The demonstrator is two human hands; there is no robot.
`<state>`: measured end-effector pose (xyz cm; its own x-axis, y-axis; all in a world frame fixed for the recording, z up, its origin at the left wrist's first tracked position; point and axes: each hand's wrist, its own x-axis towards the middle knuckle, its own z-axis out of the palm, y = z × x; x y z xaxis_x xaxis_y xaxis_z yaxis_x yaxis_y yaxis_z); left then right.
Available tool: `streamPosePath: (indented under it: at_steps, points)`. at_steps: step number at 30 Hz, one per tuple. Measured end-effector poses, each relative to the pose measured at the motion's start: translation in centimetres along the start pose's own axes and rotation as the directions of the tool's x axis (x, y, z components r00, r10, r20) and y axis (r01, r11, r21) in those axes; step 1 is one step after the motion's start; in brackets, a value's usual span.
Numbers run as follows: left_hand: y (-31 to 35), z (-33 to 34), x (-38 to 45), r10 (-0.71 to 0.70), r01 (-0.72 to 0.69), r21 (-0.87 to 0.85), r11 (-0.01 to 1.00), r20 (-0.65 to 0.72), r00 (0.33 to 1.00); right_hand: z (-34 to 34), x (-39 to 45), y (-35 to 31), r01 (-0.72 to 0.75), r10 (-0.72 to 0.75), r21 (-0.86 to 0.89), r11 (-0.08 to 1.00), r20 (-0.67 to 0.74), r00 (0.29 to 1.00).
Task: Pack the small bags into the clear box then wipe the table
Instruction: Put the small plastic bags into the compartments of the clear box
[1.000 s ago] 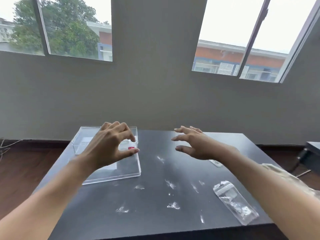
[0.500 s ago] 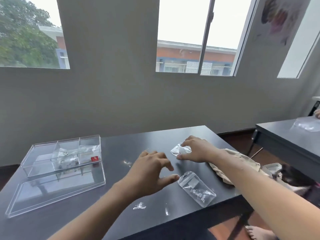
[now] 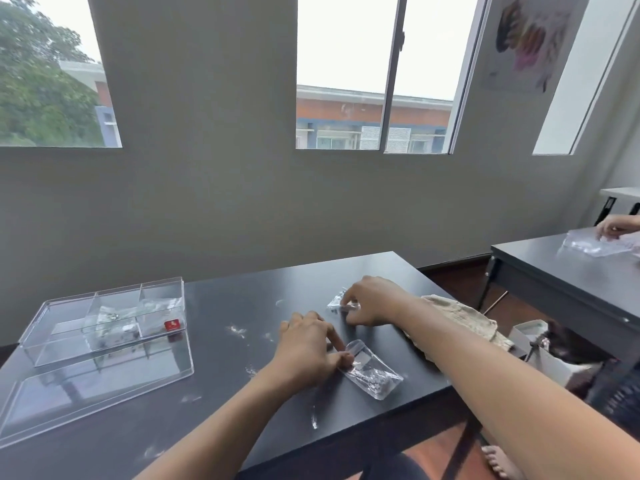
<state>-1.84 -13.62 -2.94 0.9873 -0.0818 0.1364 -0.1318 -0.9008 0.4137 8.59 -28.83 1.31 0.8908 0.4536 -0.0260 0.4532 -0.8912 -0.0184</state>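
The clear box [image 3: 104, 320] with several compartments stands at the left of the black table [image 3: 221, 299]; some small bags lie inside it. Its clear lid [image 3: 86, 389] lies flat in front of it. A small clear bag [image 3: 372, 374] lies near the table's right front edge, and my left hand [image 3: 308, 351] pinches its near end with thumb and fingers. Farther back, my right hand [image 3: 372, 301] has its fingers closed on another small bag [image 3: 337, 303], which still touches the table.
A beige cloth [image 3: 467, 320] lies at the table's right edge. White smears [image 3: 237, 330] dot the tabletop. A second black table [image 3: 561, 275] stands to the right, where another person's hand [image 3: 618, 226] holds a clear bag. A white box [image 3: 530, 332] sits between the tables.
My left hand moved right from over the clear box to the near bag and took hold of it. My right hand closed on the far bag. The view swung right.
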Motion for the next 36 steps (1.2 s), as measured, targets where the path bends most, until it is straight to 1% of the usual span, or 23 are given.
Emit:
streamPosePath:
  at_steps: [4, 7, 9, 11, 14, 16, 18, 22, 25, 27, 30, 33, 34, 36]
  points:
    - [0.0, 0.2, -0.1, -0.024, 0.025, -0.037, 0.999, 0.007, 1.000, -0.2, 0.2, 0.0, 0.005, -0.006, -0.042, 0.999, -0.014, 1.000]
    - [0.1, 0.2, -0.3, -0.017, 0.017, -0.022, 1.000, -0.014, 1.000, -0.3, 0.2, 0.3, -0.012, 0.012, -0.028, 1.000, -0.024, 1.000]
    - [0.0, 0.0, -0.5, -0.008, 0.005, -0.066, 0.998, -0.044, 0.999, -0.3, 0.0, 0.5, -0.029, 0.029, -0.004, 1.000, -0.054, 0.998]
    - [-0.4, -0.5, -1.0, -0.005, -0.011, -0.242, 0.970, -0.066, 0.998, -0.2, 0.0, 0.7, -0.041, 0.044, 0.022, 0.999, -0.116, 0.992]
    - [-0.9, -1.9, -2.2, -0.017, -0.021, -0.556, 0.831, -0.062, 0.998, -0.5, -0.1, 0.6, -0.029, 0.040, 0.046, 0.999, -0.240, 0.970]
    - [-1.5, -2.8, -2.7, -0.034, -0.038, -0.681, 0.732, -0.092, 0.995, -1.0, 0.0, 0.1, 0.002, 0.016, 0.057, 0.998, -0.331, 0.944]
    - [-2.5, -3.8, -3.1, -0.083, -0.033, -0.751, 0.659, -0.117, 0.990, -1.6, 0.1, -0.7, 0.034, -0.007, 0.058, 0.998, -0.414, 0.910]
    - [-5.4, -5.7, -3.8, -0.230, -0.026, -0.808, 0.589, -0.199, 0.953, -3.3, 0.4, -3.5, 0.081, -0.046, 0.040, 0.996, -0.550, 0.834]
    - [-7.6, -7.5, -4.5, -0.333, -0.012, -0.833, 0.553, -0.234, 0.914, -4.2, 0.6, -5.7, 0.144, -0.074, 0.074, 0.987, -0.588, 0.805]
    - [-8.7, -9.0, -5.4, -0.335, 0.013, -0.835, 0.551, -0.207, 0.919, -4.1, 0.7, -7.4, 0.183, -0.095, 0.088, 0.979, -0.599, 0.795]
    - [-10.4, -11.2, -7.3, -0.302, 0.021, -0.828, 0.561, -0.182, 0.936, -3.2, 0.9, -10.6, 0.274, -0.173, 0.085, 0.958, -0.589, 0.789]
    - [-13.0, -12.9, -9.5, -0.359, 0.009, -0.839, 0.544, -0.223, 0.906, -2.3, 1.8, -14.2, 0.365, -0.265, 0.067, 0.929, -0.568, 0.779]
    - [-14.1, -13.4, -10.2, -0.395, 0.003, -0.856, 0.516, -0.235, 0.888, -2.1, 2.3, -15.4, 0.391, -0.288, 0.068, 0.918, -0.563, 0.774]
    - [-16.3, -14.6, -11.6, -0.504, -0.029, -0.913, 0.407, -0.251, 0.826, -1.9, 3.1, -17.9, 0.452, -0.327, 0.098, 0.887, -0.559, 0.762]
